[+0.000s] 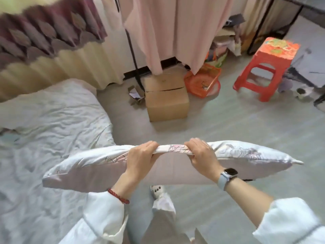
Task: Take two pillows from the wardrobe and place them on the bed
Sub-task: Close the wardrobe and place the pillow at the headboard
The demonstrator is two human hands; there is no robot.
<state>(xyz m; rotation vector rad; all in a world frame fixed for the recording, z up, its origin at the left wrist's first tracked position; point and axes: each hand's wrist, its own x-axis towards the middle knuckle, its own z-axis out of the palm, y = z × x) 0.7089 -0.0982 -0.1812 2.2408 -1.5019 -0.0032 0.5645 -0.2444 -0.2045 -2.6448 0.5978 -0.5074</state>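
Grey floor beside bed, left hand and right hand clenched on pale printed pillow

Bedroom: bed, curtain.

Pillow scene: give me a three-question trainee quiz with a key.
1. True or false: both hands grip the pillow.
2. The watch is on which hand, left or right?
3. The pillow hangs: A) flat on the bed B) above the floor beside the bed C) on the stool.

Key: 1 true; 2 right; 3 B.
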